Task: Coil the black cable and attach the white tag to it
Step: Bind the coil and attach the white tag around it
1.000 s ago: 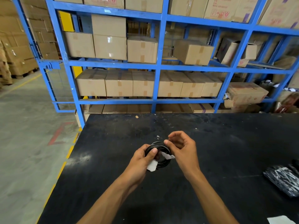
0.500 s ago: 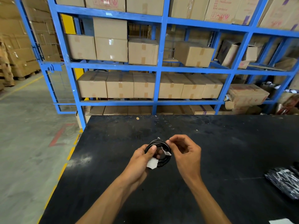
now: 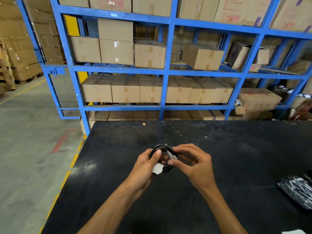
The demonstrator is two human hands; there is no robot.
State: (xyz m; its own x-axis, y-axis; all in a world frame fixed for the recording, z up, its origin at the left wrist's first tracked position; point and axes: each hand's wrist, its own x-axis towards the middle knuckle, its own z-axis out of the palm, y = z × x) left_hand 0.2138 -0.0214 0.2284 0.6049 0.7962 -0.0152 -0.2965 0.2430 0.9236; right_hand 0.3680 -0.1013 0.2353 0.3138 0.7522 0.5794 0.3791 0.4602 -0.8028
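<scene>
Head view: left hand [image 3: 145, 163] grips coiled black cable [image 3: 161, 147]; right hand [image 3: 196, 163] pinches white tag [image 3: 171, 155]; boxes fill blue rack [image 3: 166, 71].

Red handling symbols on top-shelf cardboard boxes [image 3: 110, 4] — lettering blurred; unreadable.

Black tabletop [image 3: 236, 157], scuffed. Behind it, blue steel racking [image 3: 166, 71] stacked with cardboard boxes [image 3: 125, 89]. Grey concrete floor [image 3: 30, 141], yellow line markings.

A black table [image 3: 236, 157] fronts a blue rack [image 3: 166, 71] of cardboard boxes [image 3: 125, 89], shiny black packets [image 3: 297, 191] at its right edge.
</scene>
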